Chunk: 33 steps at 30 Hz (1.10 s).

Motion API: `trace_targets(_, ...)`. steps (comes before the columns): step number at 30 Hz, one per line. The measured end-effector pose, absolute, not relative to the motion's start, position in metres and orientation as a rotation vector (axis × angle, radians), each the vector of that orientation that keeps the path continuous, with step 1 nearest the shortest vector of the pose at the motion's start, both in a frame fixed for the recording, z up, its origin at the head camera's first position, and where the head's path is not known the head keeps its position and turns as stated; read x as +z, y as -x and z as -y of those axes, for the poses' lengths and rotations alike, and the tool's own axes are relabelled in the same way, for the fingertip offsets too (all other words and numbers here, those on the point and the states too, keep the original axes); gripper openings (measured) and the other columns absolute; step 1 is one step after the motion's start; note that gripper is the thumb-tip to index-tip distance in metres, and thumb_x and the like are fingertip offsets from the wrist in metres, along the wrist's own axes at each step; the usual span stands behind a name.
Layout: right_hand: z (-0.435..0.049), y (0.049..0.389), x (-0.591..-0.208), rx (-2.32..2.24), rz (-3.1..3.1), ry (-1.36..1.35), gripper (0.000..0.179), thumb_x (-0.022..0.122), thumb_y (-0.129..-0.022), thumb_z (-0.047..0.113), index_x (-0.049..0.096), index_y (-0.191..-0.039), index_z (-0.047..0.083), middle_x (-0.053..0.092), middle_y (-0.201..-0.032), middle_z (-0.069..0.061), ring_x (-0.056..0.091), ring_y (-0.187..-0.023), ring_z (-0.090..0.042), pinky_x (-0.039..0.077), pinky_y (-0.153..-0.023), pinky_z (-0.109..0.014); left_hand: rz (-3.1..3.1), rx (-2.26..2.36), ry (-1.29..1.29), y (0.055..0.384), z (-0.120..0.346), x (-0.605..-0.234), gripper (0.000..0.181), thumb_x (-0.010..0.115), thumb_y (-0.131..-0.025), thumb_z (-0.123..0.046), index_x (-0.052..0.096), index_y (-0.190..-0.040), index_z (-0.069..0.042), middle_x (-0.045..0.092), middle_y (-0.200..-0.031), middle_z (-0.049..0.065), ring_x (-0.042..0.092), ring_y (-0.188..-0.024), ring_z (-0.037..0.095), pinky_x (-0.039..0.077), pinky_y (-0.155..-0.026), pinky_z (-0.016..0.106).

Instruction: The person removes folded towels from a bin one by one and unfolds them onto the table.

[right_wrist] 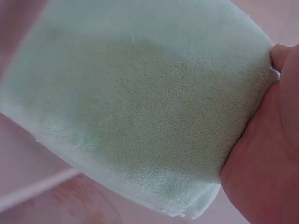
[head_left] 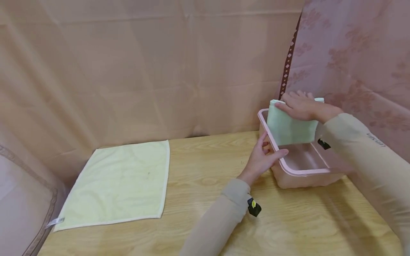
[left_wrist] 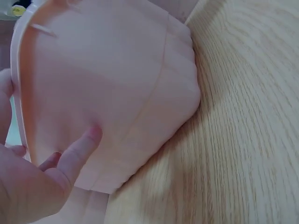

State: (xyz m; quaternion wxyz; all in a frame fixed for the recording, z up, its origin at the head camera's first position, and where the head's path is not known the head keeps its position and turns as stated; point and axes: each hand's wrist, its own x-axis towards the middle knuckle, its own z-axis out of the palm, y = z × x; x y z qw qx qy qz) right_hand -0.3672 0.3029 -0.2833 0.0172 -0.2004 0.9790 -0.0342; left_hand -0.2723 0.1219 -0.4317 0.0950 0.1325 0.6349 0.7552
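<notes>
A pink plastic storage bin (head_left: 305, 173) stands at the right of the table. My left hand (head_left: 261, 158) grips its left rim, thumb over the edge and fingers against the outer wall (left_wrist: 107, 70). A folded mint-green towel (head_left: 289, 129), with a fluffy pile (right_wrist: 145, 107), stands upright inside the far part of the bin. Over its top edge lies my right hand (head_left: 299, 105), holding it with the thumb on the near side and the fingers on the far side. The towel's lower edge shows within the bin, below the rim.
A pale yellow towel (head_left: 118, 185) lies spread flat on the left of the wooden table (head_left: 205, 177), its white tag at the near left corner. Beige cloth (head_left: 160, 71) hangs behind the table, and a pink patterned curtain (head_left: 362, 64) hangs close behind the bin at the right.
</notes>
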Motion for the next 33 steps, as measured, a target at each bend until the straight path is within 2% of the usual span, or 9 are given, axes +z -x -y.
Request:
trace_targets(3, -0.3, 0.365, -0.267, -0.11, -3.057, 0.632, 0.06, 0.02, -0.108, 0.056, 0.048, -0.112, 0.004, 0.052, -0.106, -0.019, 0.042, -0.101, -0.041, 0.029, -0.082, -0.059, -1.857, 2.248, -0.389, 0.275, -0.12, -0.432, 0.086, 0.082, -0.087, -0.02, 0.034, -0.157, -0.035, 0.05, -0.12, -0.003, 0.065, -0.1, 0.014, 0.059, -0.08, 0.037)
trace_targets(10, -0.299, 0.358, -0.242, -0.087, -3.084, 0.631, 0.061, 0.021, -0.108, 0.055, 0.048, -0.117, 0.002, 0.054, -0.111, -0.022, 0.042, -0.105, -0.043, 0.029, -0.083, -0.061, -1.892, 2.231, -0.392, 0.281, -0.121, -0.433, 0.087, 0.081, -0.089, -0.027, 0.031, -0.159, -0.036, 0.047, -0.125, -0.002, 0.064, -0.104, 0.014, 0.057, -0.079, 0.028)
trace_targets(14, -0.304, 0.353, -0.23, -0.095, -3.109, 0.639, 0.059, 0.021, -0.109, 0.053, 0.049, -0.118, 0.002, 0.053, -0.112, -0.022, 0.041, -0.107, -0.044, 0.028, -0.084, -0.063, -1.955, 2.2, -0.419, 0.283, -0.121, -0.429, 0.092, 0.081, -0.088, -0.028, 0.026, -0.161, -0.032, 0.046, -0.135, -0.001, 0.06, -0.117, 0.016, 0.056, -0.085, 0.026)
trace_targets(18, -0.301, 0.347, -0.215, -0.112, -3.163, 0.687, 0.053, 0.023, -0.109, 0.051, 0.048, -0.112, 0.005, 0.051, -0.111, -0.021, 0.039, -0.107, -0.045, 0.027, -0.084, -0.063, -2.173, 2.12, -0.513, 0.288, -0.115, -0.416, 0.096, 0.08, -0.088, -0.034, 0.022, -0.163, -0.022, 0.043, -0.15, 0.005, 0.052, -0.131, 0.024, 0.05, -0.098, 0.031)
trace_targets(22, -0.29, 0.34, -0.201, -0.133, -3.2, 0.765, 0.049, 0.025, -0.11, 0.047, 0.048, -0.111, 0.005, 0.051, -0.109, -0.02, 0.038, -0.102, -0.042, 0.026, -0.082, -0.06, -2.306, 2.078, -0.595, 0.292, -0.098, -0.396, 0.096, 0.079, -0.089, -0.039, 0.021, -0.163, -0.022, 0.036, -0.158, 0.007, 0.044, -0.139, 0.029, 0.043, -0.107, 0.038)
trace_targets(26, -0.275, 0.33, -0.189, -0.193, -3.209, 0.846, 0.047, 0.026, -0.11, 0.044, 0.049, -0.113, 0.003, 0.051, -0.108, -0.018, 0.038, -0.099, -0.039, 0.025, -0.081, -0.057, -2.322, 2.093, -0.659, 0.294, -0.078, -0.374, 0.097, 0.08, -0.089, -0.038, 0.018, -0.163, -0.028, 0.035, -0.159, 0.006, 0.042, -0.14, 0.024, 0.045, -0.106, 0.041)
trace_targets(30, -0.254, 0.318, -0.182, -0.259, -3.207, 0.93, 0.046, 0.027, -0.111, 0.043, 0.049, -0.109, 0.003, 0.051, -0.109, -0.017, 0.038, -0.101, -0.038, 0.024, -0.082, -0.056, -2.335, 2.112, -0.737, 0.293, -0.057, -0.355, 0.099, 0.081, -0.088, -0.036, 0.016, -0.163, -0.029, 0.035, -0.157, 0.006, 0.042, -0.139, 0.021, 0.044, -0.108, 0.041)
trace_targets(33, -0.236, 0.309, -0.183, -0.302, -3.211, 1.008, 0.045, 0.029, -0.111, 0.042, 0.05, -0.11, 0.002, 0.051, -0.11, -0.017, 0.039, -0.101, -0.038, 0.025, -0.083, -0.055, -2.312, 2.142, -0.818, 0.29, -0.041, -0.345, 0.096, 0.08, -0.089, -0.031, 0.018, -0.163, -0.029, 0.042, -0.15, 0.004, 0.048, -0.133, 0.02, 0.046, -0.106, 0.039)
